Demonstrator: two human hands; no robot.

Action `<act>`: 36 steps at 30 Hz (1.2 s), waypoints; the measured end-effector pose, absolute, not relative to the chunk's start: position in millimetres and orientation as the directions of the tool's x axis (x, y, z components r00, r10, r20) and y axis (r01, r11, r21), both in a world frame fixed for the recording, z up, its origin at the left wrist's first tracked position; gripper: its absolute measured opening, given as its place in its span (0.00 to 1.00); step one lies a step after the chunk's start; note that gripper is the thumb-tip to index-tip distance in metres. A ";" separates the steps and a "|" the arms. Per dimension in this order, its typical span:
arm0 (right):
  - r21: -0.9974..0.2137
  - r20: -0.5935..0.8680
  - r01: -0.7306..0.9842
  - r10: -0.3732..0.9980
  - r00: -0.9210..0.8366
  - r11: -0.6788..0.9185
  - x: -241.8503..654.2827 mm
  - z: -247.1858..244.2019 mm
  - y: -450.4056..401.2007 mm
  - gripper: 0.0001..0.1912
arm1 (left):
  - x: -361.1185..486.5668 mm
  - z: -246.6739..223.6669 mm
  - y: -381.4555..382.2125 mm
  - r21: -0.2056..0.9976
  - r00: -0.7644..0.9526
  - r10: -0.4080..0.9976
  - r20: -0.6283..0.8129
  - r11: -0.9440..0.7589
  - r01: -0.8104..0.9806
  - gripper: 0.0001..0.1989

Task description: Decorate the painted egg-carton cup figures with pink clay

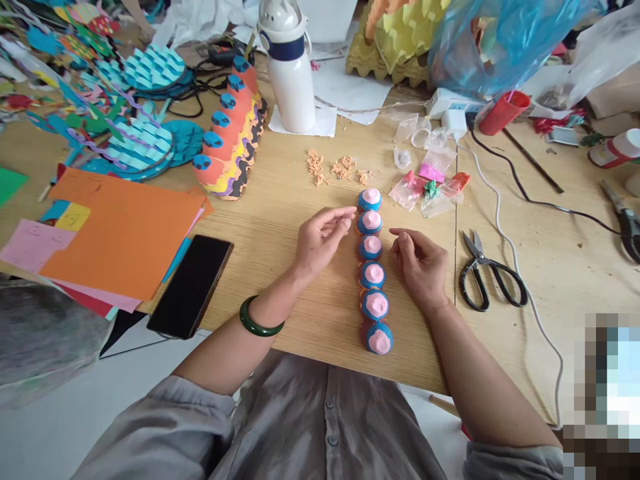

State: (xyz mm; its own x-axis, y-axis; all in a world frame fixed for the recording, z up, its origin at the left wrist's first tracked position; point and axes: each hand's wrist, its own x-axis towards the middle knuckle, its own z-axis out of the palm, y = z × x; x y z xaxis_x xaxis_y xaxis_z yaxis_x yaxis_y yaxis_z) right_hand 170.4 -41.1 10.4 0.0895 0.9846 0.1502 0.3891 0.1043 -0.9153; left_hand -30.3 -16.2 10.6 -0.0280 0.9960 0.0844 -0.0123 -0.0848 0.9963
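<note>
Phone (pixel 193 285): dark-screened, lying on the table beside an orange sheet (pixel 120 227).
Left hand (pixel 321 243): fingers loosely extended, thumb and index slightly apart, pinching nothing visible; index tip right beside the row's far end, whether touching I cannot tell.
Six-bump row (pixel 371 273): blue domes capped in pink, between the hands, to the left hand's right; long axis running away from the wearer's body. The left hand is nearer.
Right hand (pixel 421 267): half curled, index pointing leftward at the row, a small gap between; nothing visible held.
Scissors (pixel 479 257): black-handled, blades slightly parted, right of that hand.
</note>
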 end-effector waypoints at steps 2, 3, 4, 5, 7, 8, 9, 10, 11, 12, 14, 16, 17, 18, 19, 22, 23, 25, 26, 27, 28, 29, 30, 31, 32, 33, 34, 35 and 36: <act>-0.919 0.132 0.382 0.988 0.075 0.094 169.9 9.7 -40.9 0.20 | -29.8 10.0 -17.6 0.996 0.009 0.997 0.082 -0.082 0.030 0.11; -0.920 0.125 0.382 0.989 0.074 0.088 169.7 9.6 -40.7 0.20 | -29.6 8.6 -17.7 0.996 0.030 0.997 0.072 -0.073 0.054 0.10; -0.921 0.120 0.381 0.990 0.073 0.083 169.6 9.8 -40.6 0.19 | -29.5 6.4 -17.3 0.995 0.056 0.997 0.061 -0.065 0.081 0.10; -0.921 0.117 0.380 0.991 0.068 0.082 169.8 10.2 -40.4 0.19 | -29.5 3.7 -16.4 0.993 0.083 0.995 0.051 -0.060 0.106 0.11; -0.914 0.139 0.391 0.989 0.043 0.111 170.7 11.7 -40.1 0.18 | -29.9 -2.6 -13.5 0.989 0.127 0.991 0.038 -0.056 0.140 0.11; -0.902 0.169 0.407 0.985 0.021 0.146 171.2 12.5 -40.0 0.17 | -30.1 -5.6 -11.8 0.989 0.138 0.990 0.029 -0.049 0.142 0.11; -0.884 0.208 0.427 0.978 -0.007 0.191 171.6 13.3 -39.8 0.16 | -30.4 -8.1 -10.2 0.991 0.140 0.990 0.017 -0.036 0.131 0.10; -0.863 0.249 0.445 0.968 -0.038 0.239 171.8 13.7 -39.6 0.15 | -30.6 -10.1 -8.9 0.994 0.134 0.991 -0.001 -0.014 0.112 0.10; -0.843 0.284 0.456 0.956 -0.071 0.285 171.9 13.6 -39.4 0.13 | -31.0 -11.2 -8.1 0.996 0.124 0.992 -0.025 0.014 0.087 0.10; -0.828 0.311 0.458 0.945 -0.103 0.323 171.7 13.0 -39.0 0.13 | -31.4 -11.7 -8.0 0.997 0.112 0.992 -0.048 0.041 0.064 0.10; -0.812 0.337 0.448 0.927 -0.166 0.376 170.9 10.1 -38.0 0.13 | -32.5 -11.1 -10.5 0.996 0.097 0.992 -0.083 0.080 0.029 0.10; -0.802 0.348 0.439 0.914 -0.210 0.406 169.9 5.9 -36.7 0.14 | -33.6 -9.8 -16.2 0.996 0.098 0.991 -0.091 0.091 0.006 0.11; -0.800 0.349 0.436 0.911 -0.222 0.412 169.5 3.8 -36.1 0.14 | -34.0 -9.2 -19.8 0.996 0.107 0.990 -0.093 0.094 -0.010 0.12; -0.801 0.347 0.434 0.910 -0.225 0.413 169.0 1.8 -35.5 0.14 | -34.1 -8.7 -23.6 0.995 0.117 0.988 -0.096 0.100 -0.030 0.13; -0.805 0.342 0.431 0.913 -0.224 0.408 168.6 0.2 -35.1 0.14 | -33.9 -8.1 -27.2 0.992 0.130 0.986 -0.102 0.110 -0.055 0.14; -0.827 0.326 0.414 0.924 -0.200 0.381 167.2 -1.9 -34.5 0.13 | -31.1 -4.8 -34.8 0.980 0.142 0.981 -0.130 0.149 -0.131 0.14; -0.836 0.322 0.404 0.928 -0.186 0.371 166.8 -1.7 -34.6 0.12 | -29.5 -2.8 -35.9 0.973 0.135 0.980 -0.143 0.165 -0.162 0.14; -0.862 0.315 0.371 0.939 -0.140 0.345 166.2 -0.1 -34.9 0.12 | -25.8 2.6 -35.5 0.947 0.111 0.977 -0.184 0.206 -0.246 0.14; -0.876 0.314 0.347 0.943 -0.112 0.333 166.0 1.3 -35.2 0.12 | -23.6 5.7 -34.3 0.925 0.098 0.973 -0.210 0.230 -0.302 0.14; -0.890 0.315 0.320 0.946 -0.082 0.324 166.0 3.0 -35.5 0.12 | -21.3 9.0 -32.4 0.897 0.089 0.967 -0.239 0.255 -0.360 0.13; -0.902 0.318 0.292 0.947 -0.051 0.319 166.1 4.9 -35.9 0.13 | -18.7 12.1 -30.1 0.867 0.088 0.960 -0.266 0.278 -0.414 0.11; -0.911 0.321 0.263 0.947 -0.026 0.316 166.4 6.8 -36.2 0.13 | -15.9 15.0 -27.6 0.839 0.099 0.953 -0.286 0.299 -0.456 0.08; -0.919 0.324 0.237 0.946 -0.009 0.317 166.7 8.7 -36.6 0.13 | -12.9 17.6 -25.2 0.816 0.121 0.947 -0.297 0.317 -0.484 0.06; -0.925 0.322 0.215 0.947 0.003 0.314 167.2 10.3 -36.8 0.13 | -9.8 19.8 -23.0 0.800 0.151 0.942 -0.299 0.334 -0.498 0.05; -0.931 0.316 0.197 0.949 0.011 0.308 167.7 11.6 -37.0 0.13 | -6.5 21.5 -21.2 0.793 0.184 0.937 -0.296 0.348 -0.499 0.07; -0.936 0.307 0.185 0.952 0.019 0.298 168.2 12.4 -37.1 0.13 | -3.4 22.7 -19.9 0.794 0.210 0.934 -0.289 0.356 -0.493 0.10; -0.942 0.296 0.176 0.955 0.026 0.287 168.7 12.7 -36.9 0.13 | -0.7 23.3 -19.0 0.798 0.226 0.933 -0.281 0.358 -0.484 0.12; -0.946 0.286 0.171 0.958 0.034 0.276 169.2 12.7 -36.7 0.13 | 1.5 23.5 -18.6 0.805 0.234 0.933 -0.275 0.356 -0.474 0.14; -0.949 0.277 0.167 0.960 0.041 0.267 169.6 12.3 -36.4 0.13 | 2.9 23.1 -18.4 0.813 0.235 0.934 -0.270 0.352 -0.464 0.14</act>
